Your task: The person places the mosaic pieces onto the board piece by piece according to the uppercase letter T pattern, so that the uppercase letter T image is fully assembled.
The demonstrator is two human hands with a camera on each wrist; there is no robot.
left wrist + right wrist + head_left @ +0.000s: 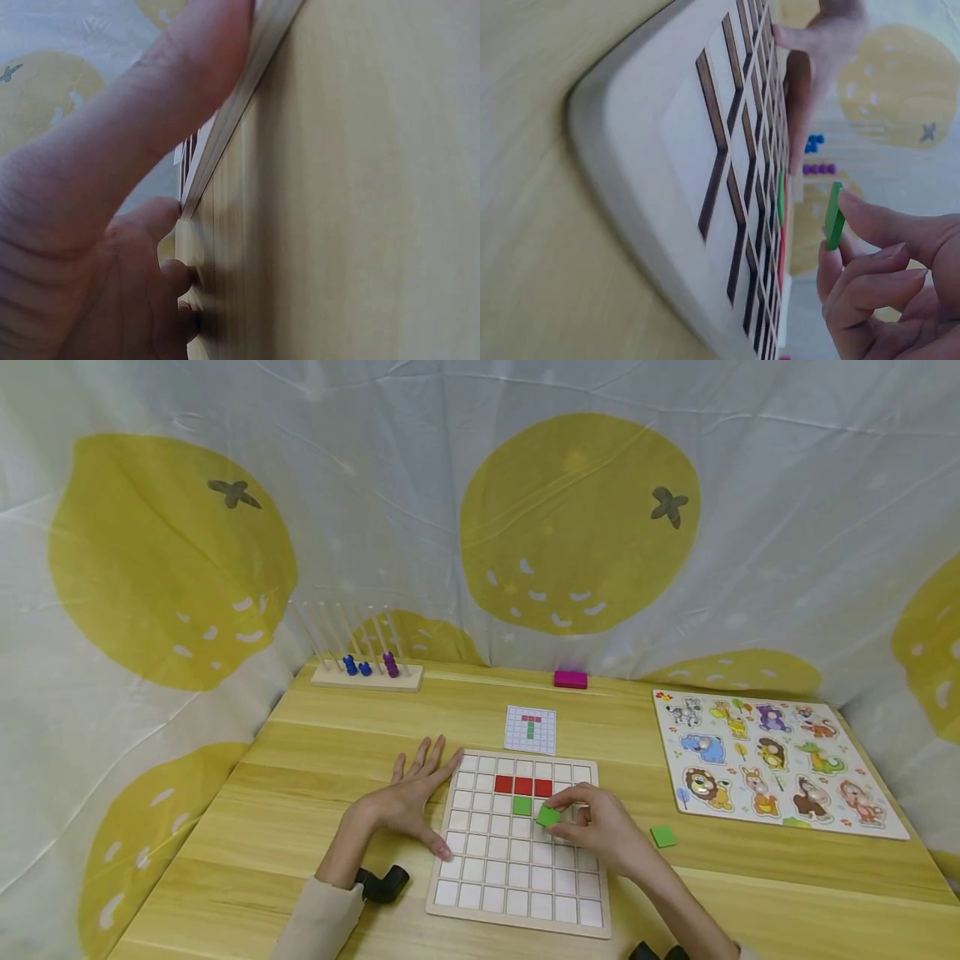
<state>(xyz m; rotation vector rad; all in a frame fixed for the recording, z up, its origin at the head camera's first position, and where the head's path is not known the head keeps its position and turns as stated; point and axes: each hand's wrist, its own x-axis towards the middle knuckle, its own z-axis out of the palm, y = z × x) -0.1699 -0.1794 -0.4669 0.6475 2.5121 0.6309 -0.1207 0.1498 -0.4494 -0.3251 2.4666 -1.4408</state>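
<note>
A square wooden grid board (517, 920) with white cells lies on the table. Three red tiles (523, 787) fill a row near its far side, and a green tile (522, 806) sits under the middle one. Between thumb and fingertips my right hand (596, 827) pinches a second green tile (548, 816), tilted, over the board; the right wrist view shows this tile edge-on, raised above the cells. My left hand (408, 797) spreads along the board's left edge, its thumb (150, 105) and index finger touching the rim.
Another green tile (663, 837) lies on the table right of the board. Beyond the board is a pattern card (530, 745). An animal puzzle (780, 768) lies at right, a bead rack (367, 678) at back left, a magenta block (571, 680) at the back.
</note>
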